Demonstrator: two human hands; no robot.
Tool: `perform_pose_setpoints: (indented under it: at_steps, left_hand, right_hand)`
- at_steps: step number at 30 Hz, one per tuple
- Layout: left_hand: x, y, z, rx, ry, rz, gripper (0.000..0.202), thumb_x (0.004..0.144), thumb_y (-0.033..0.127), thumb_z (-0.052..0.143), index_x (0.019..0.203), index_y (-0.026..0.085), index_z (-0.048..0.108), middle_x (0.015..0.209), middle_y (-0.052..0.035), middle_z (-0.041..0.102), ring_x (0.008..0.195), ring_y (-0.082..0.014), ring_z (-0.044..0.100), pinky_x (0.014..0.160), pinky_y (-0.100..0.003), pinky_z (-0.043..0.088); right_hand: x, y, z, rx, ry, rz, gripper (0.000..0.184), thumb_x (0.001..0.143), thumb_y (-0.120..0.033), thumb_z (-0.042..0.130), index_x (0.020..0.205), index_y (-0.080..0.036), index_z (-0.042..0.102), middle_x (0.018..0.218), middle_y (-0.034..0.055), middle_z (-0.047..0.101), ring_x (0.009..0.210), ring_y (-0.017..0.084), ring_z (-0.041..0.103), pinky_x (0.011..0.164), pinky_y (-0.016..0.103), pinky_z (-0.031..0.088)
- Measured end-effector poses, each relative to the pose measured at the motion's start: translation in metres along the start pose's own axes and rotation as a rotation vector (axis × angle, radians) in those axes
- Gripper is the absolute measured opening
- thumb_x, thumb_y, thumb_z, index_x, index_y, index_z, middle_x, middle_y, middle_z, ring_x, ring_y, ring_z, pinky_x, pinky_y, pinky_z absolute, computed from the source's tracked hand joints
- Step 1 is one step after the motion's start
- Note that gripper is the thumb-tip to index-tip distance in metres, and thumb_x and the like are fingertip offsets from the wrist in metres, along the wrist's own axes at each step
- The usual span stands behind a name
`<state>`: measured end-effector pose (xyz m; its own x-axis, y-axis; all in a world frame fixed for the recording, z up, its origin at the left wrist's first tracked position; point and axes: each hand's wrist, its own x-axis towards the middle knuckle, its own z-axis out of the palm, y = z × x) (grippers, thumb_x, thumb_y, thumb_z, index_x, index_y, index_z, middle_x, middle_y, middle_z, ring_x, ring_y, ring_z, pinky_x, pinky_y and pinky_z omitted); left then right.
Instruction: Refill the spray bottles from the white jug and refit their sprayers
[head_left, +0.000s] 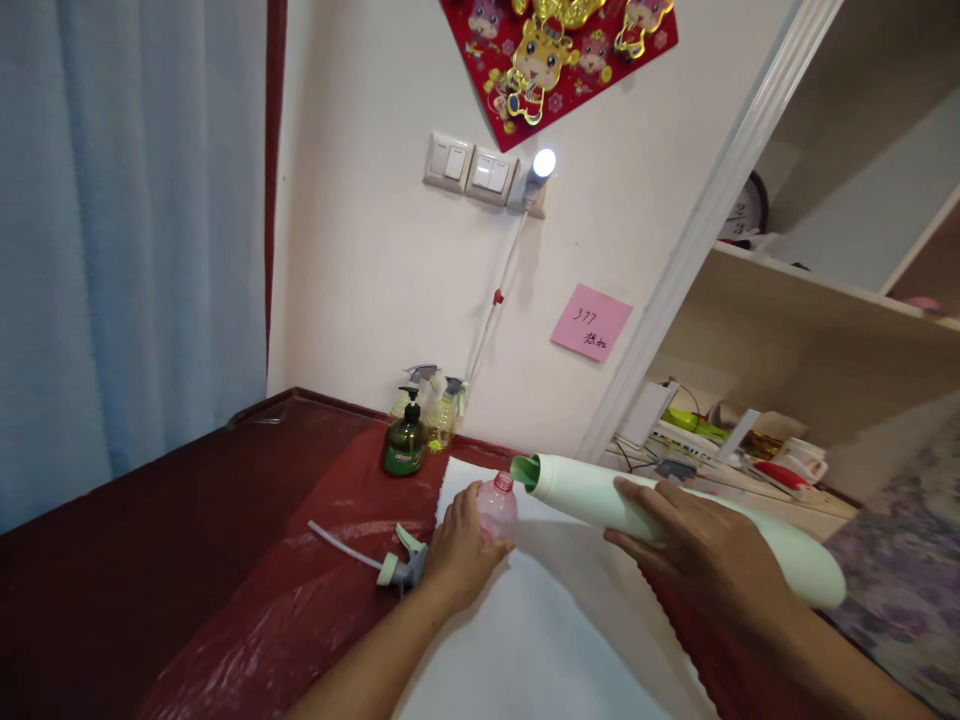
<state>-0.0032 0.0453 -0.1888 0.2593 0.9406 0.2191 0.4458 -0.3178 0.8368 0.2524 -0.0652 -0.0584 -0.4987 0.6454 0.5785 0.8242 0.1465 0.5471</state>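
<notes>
Bottle, round and translucent pink plastic point(498, 512): stands on the white scallop-edged sheet point(540, 640), neck uncapped; a sideways knock could topple it.
Left hand point(459, 548): grip curled round the bottle; squeezing hard could buckle thin walls.
Pale-green cylindrical container point(577, 488): held slanting, mouth just beside the bottle's neck, contact unclear; poor alignment could spill any liquid onto the sheet.
Right hand point(694, 545): grip closed around the container; slipping on its smooth side could drop the mouth against the bottle.
Grey and pale-green spray head point(405, 570): lies beside the left forearm, which could sweep it across the dark-red tabletop point(187, 500).
</notes>
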Motion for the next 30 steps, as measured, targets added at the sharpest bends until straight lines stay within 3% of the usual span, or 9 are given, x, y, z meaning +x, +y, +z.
perform_pose_setpoints:
  at_steps: [7, 16, 30]
  left_hand:
    - [-0.0003, 0.0023, -0.0018, 0.04, -0.027, -0.011, 0.087, 0.078, 0.033, 0.069, 0.155, 0.013, 0.035, 0.162, -0.0195, 0.043, 0.148, -0.0346, 0.042, 0.12, -0.041, 0.032]
    - [-0.0012, 0.0073, -0.004, 0.08, -0.046, -0.034, 0.087, 0.08, 0.034, 0.069, 0.156, 0.014, 0.033, 0.163, -0.0181, 0.042, 0.149, -0.0326, 0.041, 0.12, -0.038, 0.033]
    - [-0.0015, 0.0067, -0.0037, 0.066, -0.043, -0.019, 0.086, 0.08, 0.033, 0.07, 0.156, 0.014, 0.034, 0.163, -0.0189, 0.042, 0.148, -0.0337, 0.042, 0.12, -0.042, 0.034]
  right_hand:
    - [0.0042, -0.0002, -0.0034, -0.05, 0.07, -0.035, 0.047, 0.107, -0.057, 0.039, 0.118, -0.02, 0.065, 0.079, 0.0032, 0.07, 0.06, 0.022, 0.069, 0.055, 0.034, 0.044]
    - [0.0068, 0.0003, -0.0061, -0.062, 0.084, -0.056, 0.048, 0.107, -0.056, 0.037, 0.117, -0.019, 0.065, 0.075, 0.0011, 0.067, 0.057, 0.02, 0.066, 0.055, 0.034, 0.04]
    - [0.0083, 0.0024, -0.0053, -0.058, 0.078, -0.062, 0.045, 0.107, -0.056, 0.039, 0.119, -0.021, 0.064, 0.075, 0.0008, 0.066, 0.057, 0.019, 0.064, 0.055, 0.033, 0.038]
